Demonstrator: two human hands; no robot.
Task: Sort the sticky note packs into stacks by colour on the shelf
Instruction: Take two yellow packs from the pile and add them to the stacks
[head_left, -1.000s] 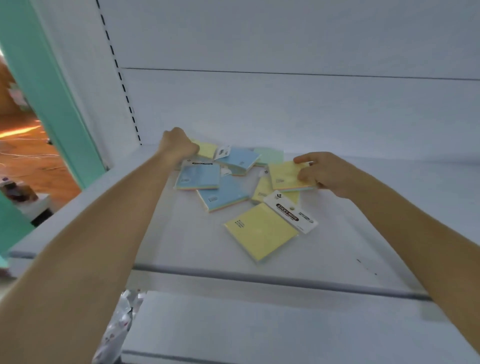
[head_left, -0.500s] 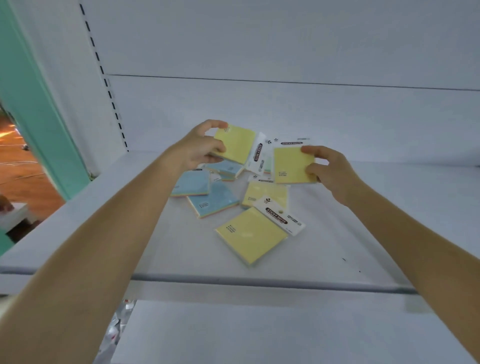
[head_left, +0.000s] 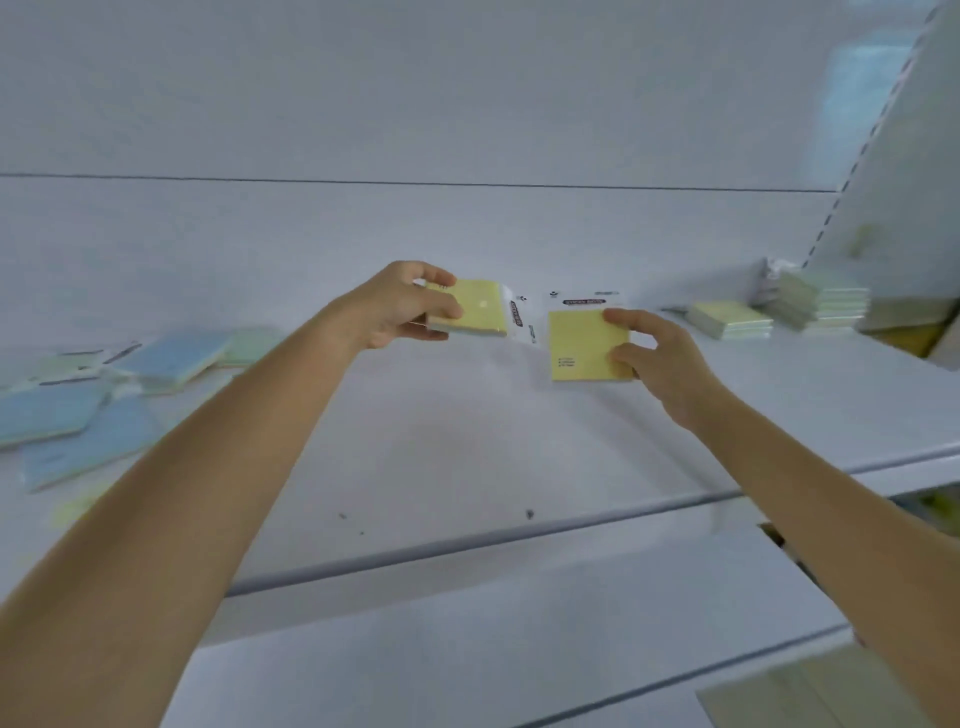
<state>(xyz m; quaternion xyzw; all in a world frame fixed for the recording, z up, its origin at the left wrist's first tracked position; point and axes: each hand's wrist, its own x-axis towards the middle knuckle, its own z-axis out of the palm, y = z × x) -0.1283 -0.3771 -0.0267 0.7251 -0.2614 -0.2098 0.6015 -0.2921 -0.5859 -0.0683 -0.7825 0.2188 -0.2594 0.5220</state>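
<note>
A: What do the hands hold?
B: The left hand (head_left: 397, 306) pinches a yellow sticky note pack (head_left: 475, 314); the right hand (head_left: 657, 351) pinches another yellow pack (head_left: 584, 345), both above the shelf (head_left: 467, 441).
A: And the blue packs (head_left: 104, 395)?
B: Blurry, far left, partly cut off.

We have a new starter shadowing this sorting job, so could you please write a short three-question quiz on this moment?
1. True or false: each hand holds a yellow pack.
2. Where on the shelf do the unsorted blue packs lie? A) far left B) far right C) centre front
3. Fill in: the finished stacks stand at the far ____ of the shelf.

Key
1. True: the left hand grips the left yellow pack and the right hand grips the right yellow pack, both lifted off the shelf.
2. A: the blue packs lie loose at the left.
3. Right: the stacks stand there.
</note>
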